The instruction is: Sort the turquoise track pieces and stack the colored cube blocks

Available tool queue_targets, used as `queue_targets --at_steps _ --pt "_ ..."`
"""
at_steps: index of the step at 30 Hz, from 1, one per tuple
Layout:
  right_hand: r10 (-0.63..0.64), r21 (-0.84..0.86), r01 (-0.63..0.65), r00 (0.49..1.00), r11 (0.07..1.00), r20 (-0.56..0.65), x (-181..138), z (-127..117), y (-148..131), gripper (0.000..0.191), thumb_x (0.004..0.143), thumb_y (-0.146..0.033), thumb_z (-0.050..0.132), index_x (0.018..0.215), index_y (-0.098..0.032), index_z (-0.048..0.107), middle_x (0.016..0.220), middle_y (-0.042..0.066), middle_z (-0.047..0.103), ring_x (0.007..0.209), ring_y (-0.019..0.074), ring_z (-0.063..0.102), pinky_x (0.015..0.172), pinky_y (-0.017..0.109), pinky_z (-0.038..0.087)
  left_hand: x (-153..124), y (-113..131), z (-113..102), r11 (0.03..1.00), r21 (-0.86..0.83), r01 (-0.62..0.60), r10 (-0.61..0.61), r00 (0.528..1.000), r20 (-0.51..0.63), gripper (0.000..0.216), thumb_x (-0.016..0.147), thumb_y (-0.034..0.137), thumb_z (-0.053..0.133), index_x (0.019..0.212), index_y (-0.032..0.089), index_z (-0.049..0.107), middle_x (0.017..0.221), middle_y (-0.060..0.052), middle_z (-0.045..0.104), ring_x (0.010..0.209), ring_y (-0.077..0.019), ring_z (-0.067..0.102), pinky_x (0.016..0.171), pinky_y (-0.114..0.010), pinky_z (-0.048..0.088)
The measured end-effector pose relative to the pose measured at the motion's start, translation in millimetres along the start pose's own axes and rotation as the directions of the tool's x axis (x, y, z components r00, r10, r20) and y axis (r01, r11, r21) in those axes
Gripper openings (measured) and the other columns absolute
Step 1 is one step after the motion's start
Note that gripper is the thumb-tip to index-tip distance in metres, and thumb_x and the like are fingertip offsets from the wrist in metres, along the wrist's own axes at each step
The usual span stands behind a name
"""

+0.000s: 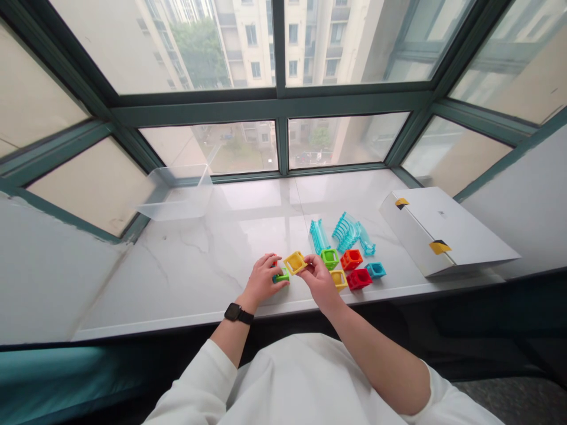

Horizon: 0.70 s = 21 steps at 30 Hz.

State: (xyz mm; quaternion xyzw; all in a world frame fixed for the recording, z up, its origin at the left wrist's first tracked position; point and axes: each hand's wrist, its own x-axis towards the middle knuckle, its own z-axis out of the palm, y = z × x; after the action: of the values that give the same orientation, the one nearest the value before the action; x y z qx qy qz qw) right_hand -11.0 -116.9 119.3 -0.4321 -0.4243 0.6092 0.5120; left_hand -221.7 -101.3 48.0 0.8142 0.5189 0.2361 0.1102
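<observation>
White sleeves (199,378) framed my lap as both forearms reached to the marble sill (199,265), a black watch (238,313) on the left wrist. My right hand (319,278), the nearer of the two to the white box (443,230), pinched a yellow block (295,262) by its box-side edge. The fingers were closed on the frame and the block was tilted clear of the stone, its open face turned up. My left hand (262,278), on the far side from the box, curled palm-down over a green piece (282,275) resting on the sill, fingertips shut on it. The yellow block hung just above that piece, between both hands; I could not tell whether the two parts met. Between my right hand and the box lay loose blocks (358,278) in green, orange, red, yellow and blue, with clear teal ribbed pieces (345,231) behind them. Well away from the box, against the window, stood a clear plastic tub (177,195).
</observation>
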Motion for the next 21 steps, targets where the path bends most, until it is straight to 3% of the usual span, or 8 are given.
queue_targets --at_steps 6,13,17,21 --pt "0.056 0.199 -0.06 0.998 0.978 0.027 -16 0 -35 0.041 0.078 -0.048 0.088 0.098 -0.025 0.06 0.098 -0.002 0.069 0.097 0.0182 0.068 0.098 0.038 0.057 -1 3 -3 0.999 -0.047 -0.003 0.001 0.999 -0.04 0.021 0.085 0.046 0.081 0.084 0.026 0.077 0.136 -0.009 0.068 0.141 -0.0329 0.051 0.123 -0.056 0.039" --pt "0.012 0.219 -0.015 1.0 0.976 0.013 -21 -8 -52 0.039 0.079 -0.049 0.089 0.095 -0.025 0.062 0.097 -0.001 0.068 0.094 0.0169 0.069 0.096 0.036 0.06 -3 16 -17 0.999 -0.046 0.001 -0.009 0.983 -0.183 0.013 0.099 0.03 0.06 0.102 0.025 0.072 0.127 -0.007 0.072 0.131 -0.0258 0.061 0.124 -0.055 0.036" --pt "-0.056 0.112 0.054 0.998 0.992 0.021 -24 -17 -54 0.037 0.08 -0.049 0.087 0.094 -0.025 0.062 0.099 0.001 0.069 0.09 0.0183 0.068 0.087 0.034 0.06 -2 46 -43 0.978 -0.205 -0.029 -0.031 0.959 -0.281 0.026 0.103 0.035 0.055 0.126 0.026 0.065 0.135 -0.01 0.068 0.132 -0.0266 0.06 0.122 -0.054 0.039" --pt "-0.189 -0.003 0.189 0.981 0.982 0.039 -27 -21 -54 0.029 0.088 -0.049 0.079 0.097 -0.026 0.063 0.105 0.004 0.068 0.093 0.0217 0.069 0.084 0.036 0.06 3 89 -74 0.857 -0.484 -0.178 0.006 0.942 -0.336 0.044 0.103 0.053 0.053 0.138 0.026 0.055 0.143 -0.016 0.061 0.132 -0.0309 0.06 0.11 -0.053 0.051"
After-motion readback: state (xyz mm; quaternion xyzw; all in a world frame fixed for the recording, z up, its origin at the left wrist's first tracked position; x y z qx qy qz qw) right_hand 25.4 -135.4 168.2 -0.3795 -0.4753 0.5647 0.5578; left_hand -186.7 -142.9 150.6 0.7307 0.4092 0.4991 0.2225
